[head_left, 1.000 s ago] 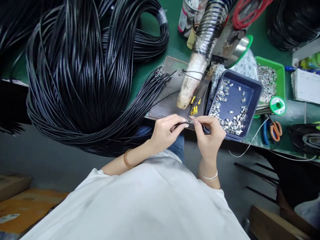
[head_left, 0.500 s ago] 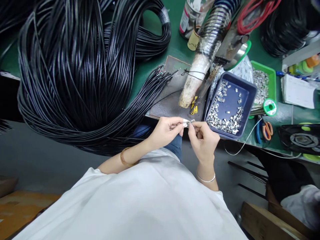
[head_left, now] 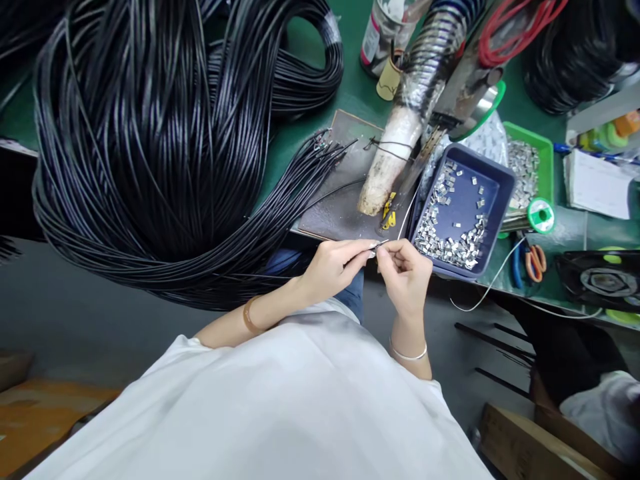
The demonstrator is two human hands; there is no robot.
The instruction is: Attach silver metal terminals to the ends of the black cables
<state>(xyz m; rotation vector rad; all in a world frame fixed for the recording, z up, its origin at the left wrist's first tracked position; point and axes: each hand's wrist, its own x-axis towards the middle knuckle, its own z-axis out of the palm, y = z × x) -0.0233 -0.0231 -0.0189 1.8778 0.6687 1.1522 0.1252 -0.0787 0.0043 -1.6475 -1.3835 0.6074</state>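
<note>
My left hand is closed in a pinch on a thin black cable end with a pale tip. Right beside it, my right hand pinches at the same spot, its thumb and forefinger together. What lies between those fingertips is too small to make out. A thin white wire rises from behind my right hand along the blue tray's left side. Close to the right hand stands the blue tray, holding many small silvery metal connector shells.
A large bundle of black cables covers the left bench. Beyond my hands are a dark board, a wrapped duct hose and a yellow-handled tool. Rightward lie a green tray, a solder spool and orange-and-blue pliers.
My right hand has shifted slightly left. The silvery piece seen between the fingertips no longer shows; a dark cable end shows there. A white wire now appears beside the blue tray.
</note>
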